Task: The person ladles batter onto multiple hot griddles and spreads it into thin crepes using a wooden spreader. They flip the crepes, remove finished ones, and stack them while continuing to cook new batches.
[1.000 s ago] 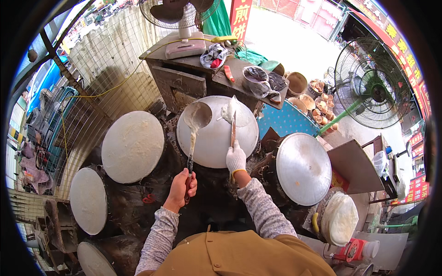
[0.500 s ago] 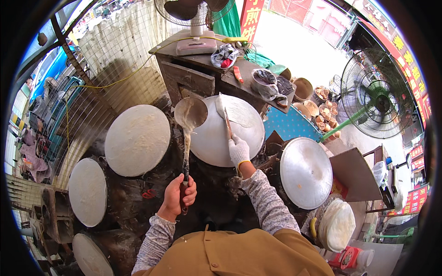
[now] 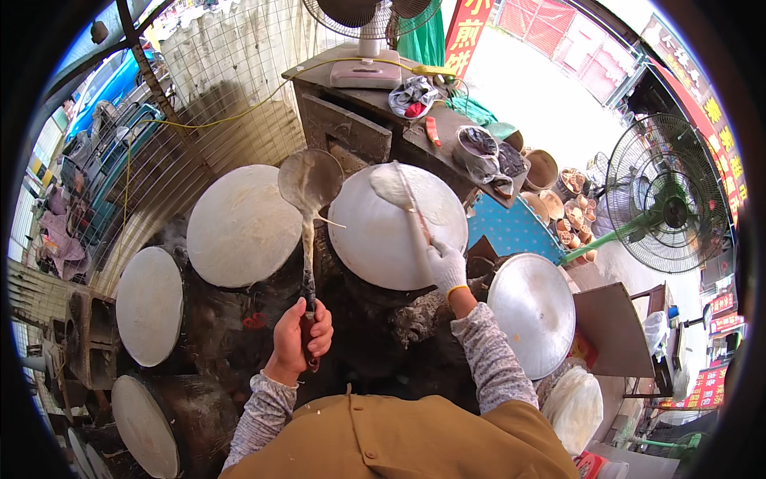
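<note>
White-gloved, my right grip (image 3: 444, 265) is closed round a thin spreader (image 3: 416, 204) whose far end crosses pale batter (image 3: 388, 189) at twelve o'clock on the round griddle (image 3: 375, 249). From afar, I see my bare left grip (image 3: 303, 337) clenched round a ladle (image 3: 314, 180), bowl toward ten o'clock.

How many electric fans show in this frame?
2. A pink-based fan stands on the table at the top, its head partly cut off by the frame edge; a green-poled fan is at the right. Others may be hidden.
</note>
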Tool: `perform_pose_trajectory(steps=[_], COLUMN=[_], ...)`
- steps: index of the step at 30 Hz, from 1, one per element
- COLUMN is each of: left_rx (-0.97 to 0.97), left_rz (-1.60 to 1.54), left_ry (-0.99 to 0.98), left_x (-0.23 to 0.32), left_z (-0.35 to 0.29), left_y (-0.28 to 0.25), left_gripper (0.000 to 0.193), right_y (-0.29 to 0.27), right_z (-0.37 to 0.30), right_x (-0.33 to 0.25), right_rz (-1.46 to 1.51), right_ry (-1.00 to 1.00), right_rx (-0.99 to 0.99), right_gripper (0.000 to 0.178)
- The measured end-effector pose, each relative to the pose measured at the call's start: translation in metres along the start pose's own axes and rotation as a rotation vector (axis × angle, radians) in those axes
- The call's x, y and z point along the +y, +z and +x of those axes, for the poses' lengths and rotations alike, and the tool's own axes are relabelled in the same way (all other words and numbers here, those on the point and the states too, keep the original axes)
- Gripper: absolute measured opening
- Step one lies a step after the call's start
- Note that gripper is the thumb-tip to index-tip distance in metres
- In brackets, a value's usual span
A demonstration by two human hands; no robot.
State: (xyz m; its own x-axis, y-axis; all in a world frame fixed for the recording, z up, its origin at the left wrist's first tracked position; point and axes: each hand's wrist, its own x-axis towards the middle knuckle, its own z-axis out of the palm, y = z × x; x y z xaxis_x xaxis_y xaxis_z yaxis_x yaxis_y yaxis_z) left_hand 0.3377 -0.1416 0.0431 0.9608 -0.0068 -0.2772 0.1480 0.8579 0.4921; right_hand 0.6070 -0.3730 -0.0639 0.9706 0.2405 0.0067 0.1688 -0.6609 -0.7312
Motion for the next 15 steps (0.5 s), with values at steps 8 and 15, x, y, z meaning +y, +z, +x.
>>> perform_pose_trajectory(steps=[8,15], left_rx=[0.095,0.117], left_rz=[-0.023,-0.011], left_ry=[0.031,0.073], left_x=[-0.029,-0.048], left_z=[0.013,0.016], left_y=[0.016,0.025], left_gripper=[0.039,0.039], right_y=[-0.009,-0.065], right_z=[0.027,0.061], right_x=[0.008,0.054], right_rz=[0.038,0.145], right_ry=[-0.032,0.068], right_rx=[-0.159,-0.116], right_gripper=[0.038,0.038])
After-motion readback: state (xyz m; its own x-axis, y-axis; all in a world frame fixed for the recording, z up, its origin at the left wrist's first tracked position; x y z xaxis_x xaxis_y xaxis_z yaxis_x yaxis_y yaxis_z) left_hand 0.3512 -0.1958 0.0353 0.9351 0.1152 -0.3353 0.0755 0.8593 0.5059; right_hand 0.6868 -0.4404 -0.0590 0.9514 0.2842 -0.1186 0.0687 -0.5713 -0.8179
